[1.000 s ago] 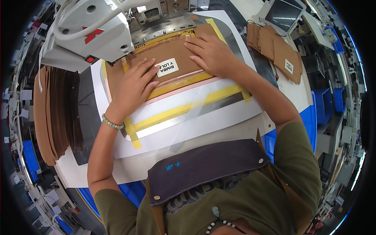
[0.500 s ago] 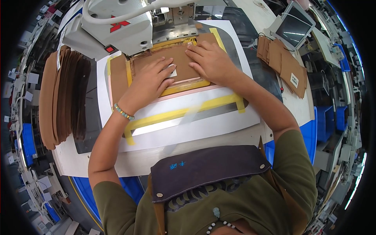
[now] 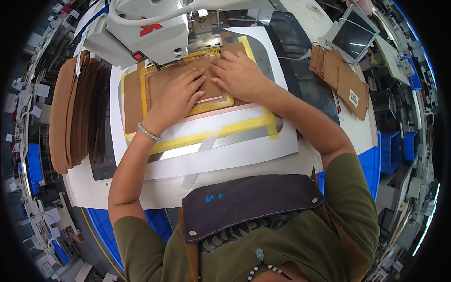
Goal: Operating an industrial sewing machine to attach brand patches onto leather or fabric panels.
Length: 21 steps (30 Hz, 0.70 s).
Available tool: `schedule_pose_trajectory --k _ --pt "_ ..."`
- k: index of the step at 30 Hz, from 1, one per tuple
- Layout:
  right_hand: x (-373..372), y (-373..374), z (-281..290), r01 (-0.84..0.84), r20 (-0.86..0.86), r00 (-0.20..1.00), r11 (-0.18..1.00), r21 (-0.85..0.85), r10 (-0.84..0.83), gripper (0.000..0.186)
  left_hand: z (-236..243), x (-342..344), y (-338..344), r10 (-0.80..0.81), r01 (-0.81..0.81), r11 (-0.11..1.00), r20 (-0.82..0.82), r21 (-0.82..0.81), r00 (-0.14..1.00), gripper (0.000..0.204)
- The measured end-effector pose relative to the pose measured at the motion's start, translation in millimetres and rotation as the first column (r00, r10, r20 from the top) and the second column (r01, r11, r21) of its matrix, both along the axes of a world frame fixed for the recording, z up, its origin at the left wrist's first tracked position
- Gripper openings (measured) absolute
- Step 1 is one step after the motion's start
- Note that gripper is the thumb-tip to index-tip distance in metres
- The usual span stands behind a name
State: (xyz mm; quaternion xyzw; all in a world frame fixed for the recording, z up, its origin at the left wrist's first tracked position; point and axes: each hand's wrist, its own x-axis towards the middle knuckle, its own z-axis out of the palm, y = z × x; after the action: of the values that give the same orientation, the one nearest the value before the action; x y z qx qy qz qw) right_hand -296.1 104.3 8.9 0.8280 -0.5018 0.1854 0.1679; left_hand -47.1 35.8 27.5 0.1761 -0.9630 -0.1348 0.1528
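Observation:
A flat brown panel lies under a yellow-edged frame at the sewing machine. My left hand rests flat on the brown material inside the frame, its fingers stretched forward. To its right, my right hand lies palm down across the frame's right side, fingers extended and slightly bent. Neither hand grips anything; what is beneath the palms is hidden. Under the panel is a plate edged with yellow tape, on a large white sheet.
A tall stack of brown pieces stands at the left. On the right lie more brown pieces, one with a white label, below a small screen. Blue bins sit beyond the table's right edge.
Frame, panel and white sheet have slid leftward under the machine, with both hands moving along. The white patch beside my left hand's fingers is now out of sight.

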Motion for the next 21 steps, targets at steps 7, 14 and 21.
schedule_pose_trajectory --k 7,14,21 --pt "19.3 -6.3 1.9 0.016 -0.030 0.999 0.994 0.110 -0.013 0.035 -3.0 13.6 -4.0 0.029 -0.030 0.999 -0.042 -0.016 0.999 0.041" --pt "39.4 -16.4 1.1 0.001 -0.035 0.999 0.993 0.121 0.003 0.039 -3.4 23.6 -7.7 0.097 -0.096 0.995 -0.044 0.029 0.994 0.041" --pt "34.7 -10.9 4.2 -0.091 0.081 0.993 0.991 0.100 0.083 0.039 3.0 31.1 -7.8 0.173 -0.173 0.983 0.008 0.063 0.985 0.038"
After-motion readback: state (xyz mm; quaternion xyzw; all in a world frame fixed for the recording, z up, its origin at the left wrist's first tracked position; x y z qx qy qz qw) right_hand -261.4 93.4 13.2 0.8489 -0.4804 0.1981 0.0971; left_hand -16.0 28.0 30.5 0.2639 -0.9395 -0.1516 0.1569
